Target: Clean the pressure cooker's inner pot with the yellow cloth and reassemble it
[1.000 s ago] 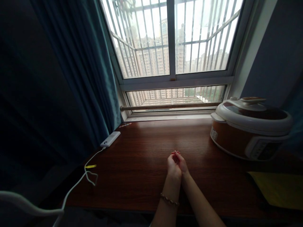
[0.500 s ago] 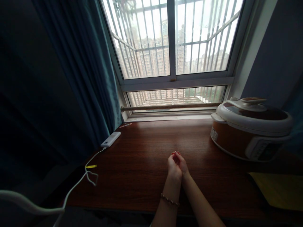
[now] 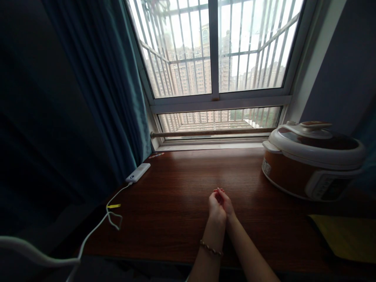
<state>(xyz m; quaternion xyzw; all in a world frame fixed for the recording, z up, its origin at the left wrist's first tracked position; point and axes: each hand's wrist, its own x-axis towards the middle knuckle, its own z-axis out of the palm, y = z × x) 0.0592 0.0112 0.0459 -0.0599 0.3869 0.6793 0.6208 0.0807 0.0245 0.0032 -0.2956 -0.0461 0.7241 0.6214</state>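
Note:
My left hand, with a beaded bracelet on its wrist, and my right hand rest clasped together on the dark wooden table, near its middle. The fingers of both are curled and pressed against each other. Nothing shows between them. Both forearms lie on the table and reach back to its near edge.
A brown and white electric cooker stands at the right. A white power bank lies at the left with a white cable trailing off the edge. A yellow sheet sits at the front right. Teal curtain and barred window lie behind.

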